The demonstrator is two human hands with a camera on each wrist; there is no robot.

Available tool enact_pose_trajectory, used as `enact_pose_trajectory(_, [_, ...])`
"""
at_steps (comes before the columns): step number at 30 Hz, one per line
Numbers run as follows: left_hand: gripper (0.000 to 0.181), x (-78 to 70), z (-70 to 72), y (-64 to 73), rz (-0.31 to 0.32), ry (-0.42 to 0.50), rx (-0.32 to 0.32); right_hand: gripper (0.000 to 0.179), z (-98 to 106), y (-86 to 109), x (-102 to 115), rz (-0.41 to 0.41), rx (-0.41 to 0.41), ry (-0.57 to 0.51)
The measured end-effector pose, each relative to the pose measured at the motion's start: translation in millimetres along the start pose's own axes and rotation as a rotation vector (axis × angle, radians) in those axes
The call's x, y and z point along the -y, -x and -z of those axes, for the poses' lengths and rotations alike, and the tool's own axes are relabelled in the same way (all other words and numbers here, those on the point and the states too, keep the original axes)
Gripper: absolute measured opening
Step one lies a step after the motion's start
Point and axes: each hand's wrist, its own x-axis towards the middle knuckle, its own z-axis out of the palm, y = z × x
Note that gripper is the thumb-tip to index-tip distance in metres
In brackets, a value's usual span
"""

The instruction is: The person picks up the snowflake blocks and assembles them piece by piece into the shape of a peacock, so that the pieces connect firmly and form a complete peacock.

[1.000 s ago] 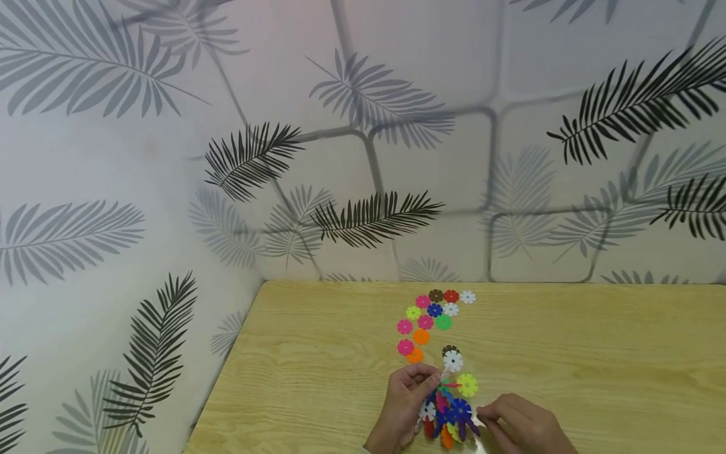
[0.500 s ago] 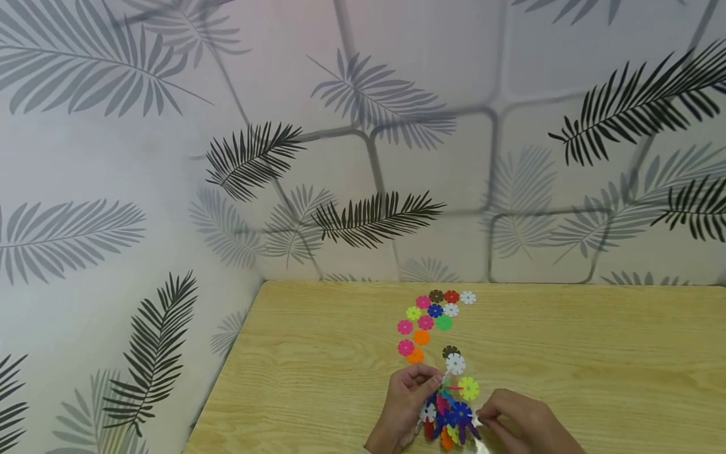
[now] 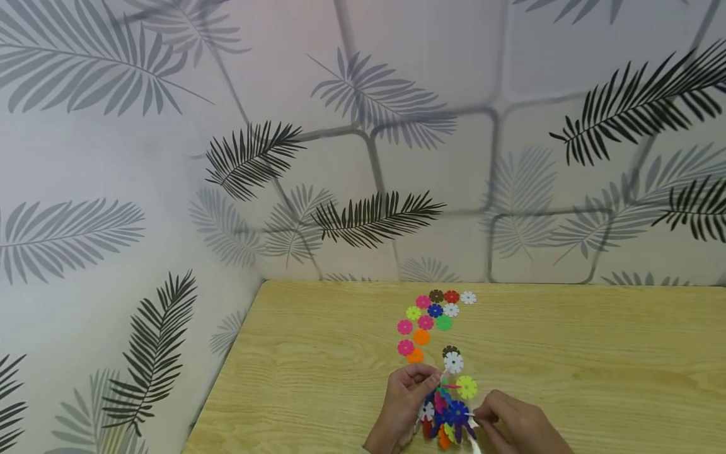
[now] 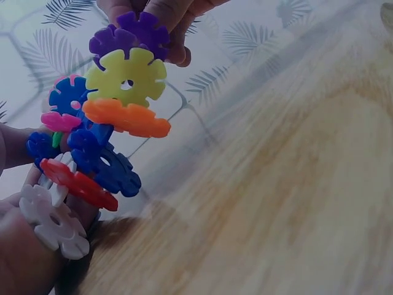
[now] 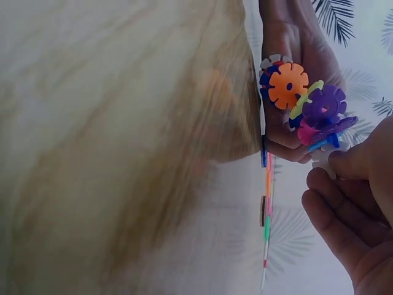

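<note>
My left hand [image 3: 403,403] holds a cluster of interlocking plastic discs [image 3: 445,416], notched like flowers, in blue, white, red, orange, purple and yellow. A yellow disc [image 3: 467,386] and a white disc [image 3: 453,362] stick out at its far side. On the cluster's right, my right hand [image 3: 522,421] pinches a white disc [image 5: 322,161] between thumb and forefinger, edge against the blue and purple discs. Whether it is slotted in cannot be made out. From the left wrist, purple discs [image 4: 144,34] and an orange disc [image 4: 126,118] show; a white disc [image 4: 54,221] lies by the left palm.
Loose discs lie in a curved double row on the wooden table [image 3: 312,353], among them a green disc [image 3: 443,322] and an orange disc [image 3: 421,337]. A brown disc [image 3: 450,349] lies closer to the hands. Behind the table rises a leaf-patterned wall [image 3: 431,170].
The right hand dips slightly right, then shifts back left and up against the cluster; the white disc in it now shows edge-on. The cluster tilts slightly. The left hand keeps its grip.
</note>
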Motion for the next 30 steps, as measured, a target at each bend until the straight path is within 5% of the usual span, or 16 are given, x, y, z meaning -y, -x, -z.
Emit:
enact_pose_trajectory(7, [0.016, 0.1, 0.2, 0.2, -0.025, -0.006, 0.013, 0.036, 1.4, 0.4, -2.0, 0.127, -0.03, 0.057])
enact_pose_trajectory(18, [0.027, -3.3, -2.7, 1.3, -0.023, -0.069, 0.016, 0.044, 14.3, -5.9, -14.3, 0.037, -0.028, -0.096])
enact_pose_trajectory(24, [0.03, -4.7, -2.7, 3.3, -0.045, -0.134, 0.127, 0.043, 16.6, -4.7, -20.4, 0.027, -0.042, -0.129])
enact_pose_trajectory(30, [0.042, -4.3, 1.1, 5.4, 0.027, -0.177, 0.293, 0.042, 21.1, -4.5, -25.2, 0.018, -0.043, -0.173])
